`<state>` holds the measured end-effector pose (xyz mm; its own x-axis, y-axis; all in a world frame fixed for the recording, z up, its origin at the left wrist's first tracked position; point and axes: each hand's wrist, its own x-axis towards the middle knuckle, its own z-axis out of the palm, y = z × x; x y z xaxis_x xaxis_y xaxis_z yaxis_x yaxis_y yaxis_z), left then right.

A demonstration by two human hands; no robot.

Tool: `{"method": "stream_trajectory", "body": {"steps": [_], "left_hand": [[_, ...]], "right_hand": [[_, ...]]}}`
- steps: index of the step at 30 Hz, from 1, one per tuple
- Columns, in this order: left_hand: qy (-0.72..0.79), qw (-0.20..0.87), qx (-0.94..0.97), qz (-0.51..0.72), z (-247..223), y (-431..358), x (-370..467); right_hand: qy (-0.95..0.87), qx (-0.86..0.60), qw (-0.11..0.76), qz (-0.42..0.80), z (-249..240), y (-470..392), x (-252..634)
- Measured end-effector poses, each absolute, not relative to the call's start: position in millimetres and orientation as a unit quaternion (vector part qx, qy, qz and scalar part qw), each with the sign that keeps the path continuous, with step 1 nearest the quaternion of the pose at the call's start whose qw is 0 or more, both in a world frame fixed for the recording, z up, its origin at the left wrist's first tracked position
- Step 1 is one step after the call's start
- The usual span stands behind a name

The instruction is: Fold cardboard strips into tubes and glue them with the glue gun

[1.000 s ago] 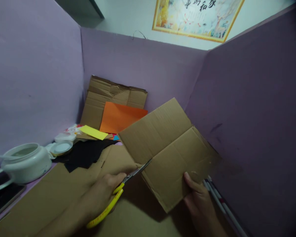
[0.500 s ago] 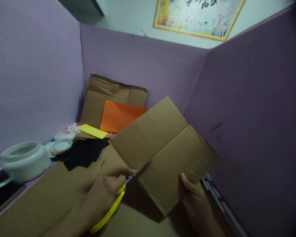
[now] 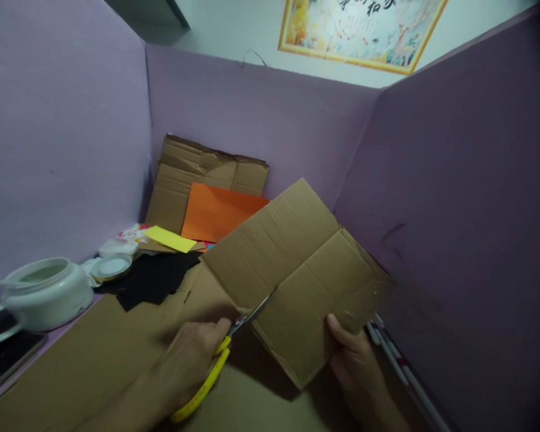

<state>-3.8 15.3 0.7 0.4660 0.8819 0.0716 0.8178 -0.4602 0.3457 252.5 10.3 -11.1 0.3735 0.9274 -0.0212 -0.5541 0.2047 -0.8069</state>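
My left hand (image 3: 195, 354) is closed around the yellow handles of a pair of scissors (image 3: 204, 387). Their metal blades reach into a slit along the crease of a brown cardboard piece (image 3: 297, 270), the upper blade lying over its face. My right hand (image 3: 353, 363) grips that cardboard at its lower right, thumb on top and fingers hidden behind it. The piece is tilted and held above a larger cardboard sheet (image 3: 94, 354) that covers the work surface.
Folded cardboard (image 3: 211, 165) leans on the back partition, with orange paper (image 3: 222, 210) before it. Yellow paper (image 3: 170, 239) and black sheets (image 3: 157, 279) lie at left. A white pot (image 3: 49, 300) stands beside a phone (image 3: 9, 360). Pale rods (image 3: 396, 357) line the right wall.
The scissors' blades have drawn closer together in the slit. My left hand and the yellow handles have shifted only slightly; the cardboard has hardly moved.
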Motion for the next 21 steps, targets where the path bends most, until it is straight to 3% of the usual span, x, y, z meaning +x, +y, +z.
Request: {"method": "stream_trajectory", "body": {"steps": [10, 21], "left_hand": [[0.502, 0.056, 0.856, 0.109, 10, 13, -5], [0.528, 0.131, 0.833, 0.100, 21, 3, -4]], "right_hand": [[-0.241, -0.392, 0.717, 0.524, -10, 7, 249], [-0.249, -0.398, 0.712, 0.523, -10, 5, 246]]}}
